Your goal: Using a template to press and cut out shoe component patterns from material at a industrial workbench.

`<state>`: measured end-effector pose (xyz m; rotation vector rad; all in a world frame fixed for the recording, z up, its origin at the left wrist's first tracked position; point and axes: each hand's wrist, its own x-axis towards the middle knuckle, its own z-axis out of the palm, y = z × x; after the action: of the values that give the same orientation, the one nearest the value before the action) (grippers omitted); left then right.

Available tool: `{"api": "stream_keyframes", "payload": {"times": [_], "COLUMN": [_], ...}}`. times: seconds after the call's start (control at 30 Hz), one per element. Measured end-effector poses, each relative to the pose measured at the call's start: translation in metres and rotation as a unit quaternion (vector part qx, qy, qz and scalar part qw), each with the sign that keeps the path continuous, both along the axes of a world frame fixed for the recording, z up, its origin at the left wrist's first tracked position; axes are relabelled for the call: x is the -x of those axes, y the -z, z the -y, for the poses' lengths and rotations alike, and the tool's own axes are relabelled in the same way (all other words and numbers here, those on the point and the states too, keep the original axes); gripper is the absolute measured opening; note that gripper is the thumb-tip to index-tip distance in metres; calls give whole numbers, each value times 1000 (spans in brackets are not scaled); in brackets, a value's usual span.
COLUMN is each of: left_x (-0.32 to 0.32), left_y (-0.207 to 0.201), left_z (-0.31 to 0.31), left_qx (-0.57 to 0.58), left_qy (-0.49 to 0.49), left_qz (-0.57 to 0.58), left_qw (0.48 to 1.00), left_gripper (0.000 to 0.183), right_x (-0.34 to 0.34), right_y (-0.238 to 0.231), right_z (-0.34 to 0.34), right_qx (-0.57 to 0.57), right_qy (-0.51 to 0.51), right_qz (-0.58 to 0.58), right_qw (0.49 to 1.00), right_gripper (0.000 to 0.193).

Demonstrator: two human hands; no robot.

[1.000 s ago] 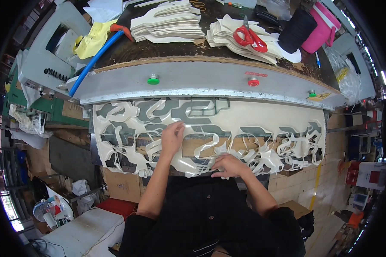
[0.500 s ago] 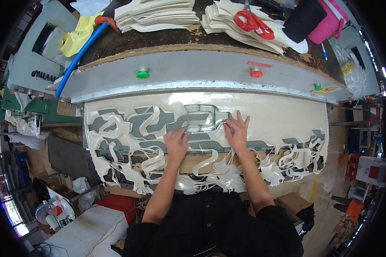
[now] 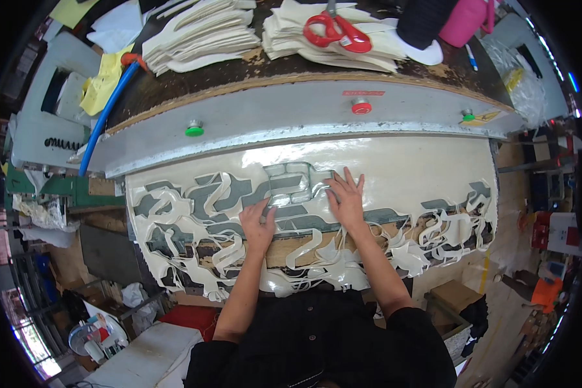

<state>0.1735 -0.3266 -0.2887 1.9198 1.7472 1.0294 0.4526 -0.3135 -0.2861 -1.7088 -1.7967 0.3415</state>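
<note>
A cutting die (image 3: 290, 183), a thin frame with cross-bars, lies on a glossy cream sheet (image 3: 414, 165) partly cut into shapes. My right hand (image 3: 346, 199) rests at the die's right end, fingers spread, thumb and forefinger by its edge. At the die's lower left corner is my left hand (image 3: 257, 223), its thumb held apart from the fingers. Neither hand visibly grips anything. Grey-green backing (image 3: 236, 194) shows through the cut-out gaps to the left of the die and below it.
Thin cream offcuts (image 3: 304, 275) hang along the sheet's near edge. Beyond it runs a grey machine beam (image 3: 271, 119) with a green button (image 3: 194, 128) and a red button (image 3: 362, 106). Stacked cream pieces (image 3: 200, 35) and red scissors (image 3: 336, 32) lie on top.
The whole view has shifted and tilted slightly. My left thumb and fingers have drawn back a little from the die's corner and parted. My right hand stays at the die's right end.
</note>
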Motion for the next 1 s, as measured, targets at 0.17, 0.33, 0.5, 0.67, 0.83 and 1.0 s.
{"api": "stream_keyframes", "payload": {"times": [0.17, 0.33, 0.5, 0.67, 0.83, 1.0], "left_x": [27, 76, 82, 96, 67, 46], "left_y": [-16, -81, -135, -118, -70, -44], "left_z": [-20, -76, -108, -71, 35, 96], "left_qx": [-27, -45, -76, -139, 29, 29], "left_qy": [-17, -63, -76, -159, 53, 286], "left_qz": [99, 327, 377, 134, 105, -96], "left_qw": [995, 942, 920, 968, 993, 953], "left_gripper": [39, 41, 30, 55, 42, 39], "right_x": [20, 27, 37, 47, 50, 56], "right_y": [-42, -51, -43, -38, -31, -13], "right_z": [53, 151, 176, 177, 187, 175], "right_qx": [-37, 172, 126, 98, 48, 8], "right_qy": [-56, -269, -240, -216, -166, -165], "right_qz": [-124, -23, -4, 0, 16, 33], "right_qw": [990, 947, 963, 972, 985, 986], "right_gripper": [38, 38, 38, 40, 41, 46]}}
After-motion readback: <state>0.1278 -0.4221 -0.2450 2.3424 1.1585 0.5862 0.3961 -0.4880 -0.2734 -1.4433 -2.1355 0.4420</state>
